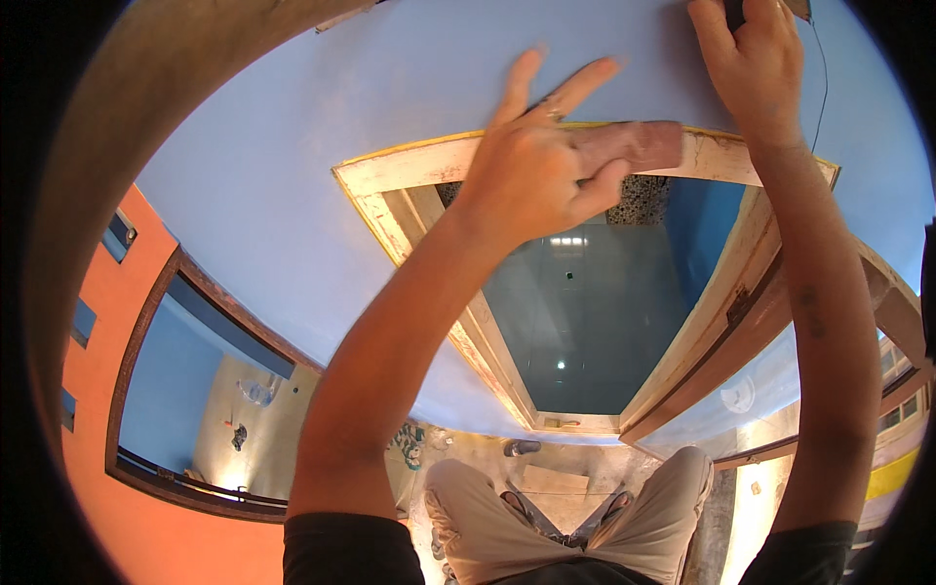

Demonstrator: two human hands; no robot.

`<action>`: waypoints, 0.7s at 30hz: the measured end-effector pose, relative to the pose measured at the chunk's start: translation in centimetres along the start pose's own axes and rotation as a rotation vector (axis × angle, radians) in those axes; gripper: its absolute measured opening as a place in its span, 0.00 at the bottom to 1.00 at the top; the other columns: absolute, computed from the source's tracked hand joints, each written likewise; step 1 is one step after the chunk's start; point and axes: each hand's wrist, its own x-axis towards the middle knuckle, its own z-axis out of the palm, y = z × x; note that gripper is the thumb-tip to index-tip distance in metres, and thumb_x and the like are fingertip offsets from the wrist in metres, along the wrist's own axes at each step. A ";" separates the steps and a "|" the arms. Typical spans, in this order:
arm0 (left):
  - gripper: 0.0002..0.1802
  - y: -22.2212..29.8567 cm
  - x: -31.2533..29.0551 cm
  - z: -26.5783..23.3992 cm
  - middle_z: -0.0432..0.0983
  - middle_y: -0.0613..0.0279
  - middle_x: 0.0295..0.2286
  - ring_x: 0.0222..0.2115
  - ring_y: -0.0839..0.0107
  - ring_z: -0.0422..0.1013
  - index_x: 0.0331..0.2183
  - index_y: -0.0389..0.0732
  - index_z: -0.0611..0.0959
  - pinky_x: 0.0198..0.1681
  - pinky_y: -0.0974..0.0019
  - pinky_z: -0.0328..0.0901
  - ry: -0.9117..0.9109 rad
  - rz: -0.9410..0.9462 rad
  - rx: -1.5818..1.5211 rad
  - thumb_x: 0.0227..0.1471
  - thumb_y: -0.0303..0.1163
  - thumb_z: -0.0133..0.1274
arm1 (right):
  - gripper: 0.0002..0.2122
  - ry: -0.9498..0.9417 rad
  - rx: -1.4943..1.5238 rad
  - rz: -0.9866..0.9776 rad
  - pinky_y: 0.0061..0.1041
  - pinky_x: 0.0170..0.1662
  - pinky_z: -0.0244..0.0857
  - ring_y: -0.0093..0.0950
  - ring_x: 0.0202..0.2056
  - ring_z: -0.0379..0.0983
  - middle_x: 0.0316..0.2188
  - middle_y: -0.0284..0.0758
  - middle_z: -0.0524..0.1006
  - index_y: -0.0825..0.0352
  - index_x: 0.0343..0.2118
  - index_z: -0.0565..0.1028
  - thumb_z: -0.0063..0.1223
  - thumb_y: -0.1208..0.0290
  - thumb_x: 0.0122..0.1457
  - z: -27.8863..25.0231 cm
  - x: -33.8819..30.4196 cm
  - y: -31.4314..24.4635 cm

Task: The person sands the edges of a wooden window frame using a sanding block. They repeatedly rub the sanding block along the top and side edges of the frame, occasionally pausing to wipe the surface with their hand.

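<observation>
a smooth blue wall borders a patchy, pale wooden door frame. my forearms stretch upward: my right hand curls high by the wall, whether around anything i cannot tell; my left hand, two fingers splayed, pinches a flat, blurred pinkish-brown pad over the frame's top rail.
</observation>
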 end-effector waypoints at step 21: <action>0.16 -0.3 -1.6 -0.8 0.88 0.61 0.39 0.66 0.56 0.66 0.44 0.53 0.93 0.73 0.28 0.35 -0.065 -0.092 0.001 0.56 0.39 0.56 | 0.12 -0.084 -0.063 -0.098 0.36 0.53 0.70 0.41 0.46 0.76 0.40 0.47 0.78 0.74 0.45 0.73 0.48 0.81 0.57 -1.1 0.4 -1.5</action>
